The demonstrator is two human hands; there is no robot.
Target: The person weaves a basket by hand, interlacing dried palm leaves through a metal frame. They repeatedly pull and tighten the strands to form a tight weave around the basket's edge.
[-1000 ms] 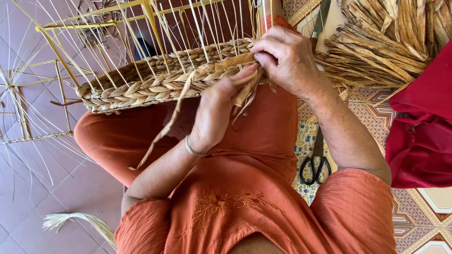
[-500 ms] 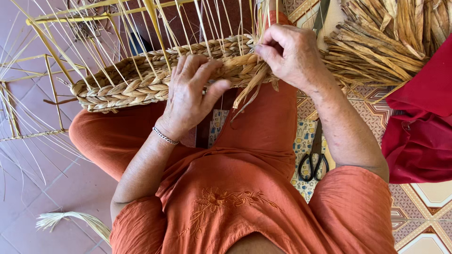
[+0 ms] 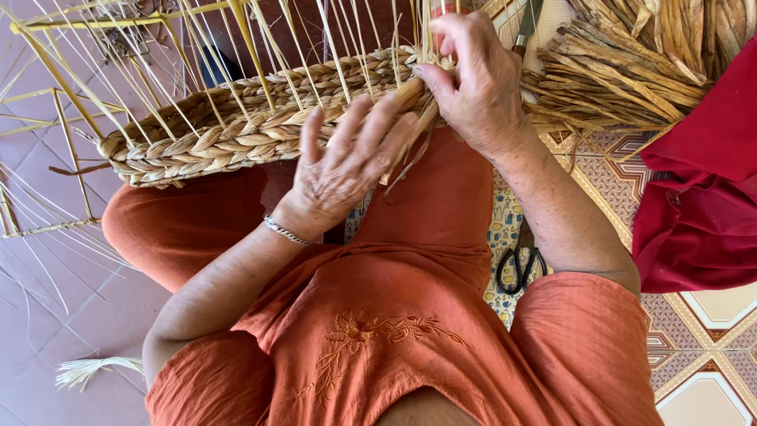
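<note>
A half-woven basket (image 3: 236,130) of braided straw rests on my lap, its thin pale upright stakes fanning upward. My left hand (image 3: 347,166) lies flat with fingers spread against the braided rim, pressing it. At the rim's right end my right hand (image 3: 473,79) pinches a straw strand (image 3: 410,99) among the stakes. I wear orange clothes and a thin silver bracelet (image 3: 285,231) on my left wrist.
A bundle of dried straw (image 3: 631,71) lies at the upper right. Black-handled scissors (image 3: 522,264) rest on a patterned cloth by my right thigh. Red fabric (image 3: 702,197) sits at the right edge. A yellow wire frame (image 3: 55,142) stands at left on the tiled floor.
My left hand let go of the loose strand, opened, and moved flat onto the braided rim. My right hand stayed at the rim's end, and the basket shifted slightly.
</note>
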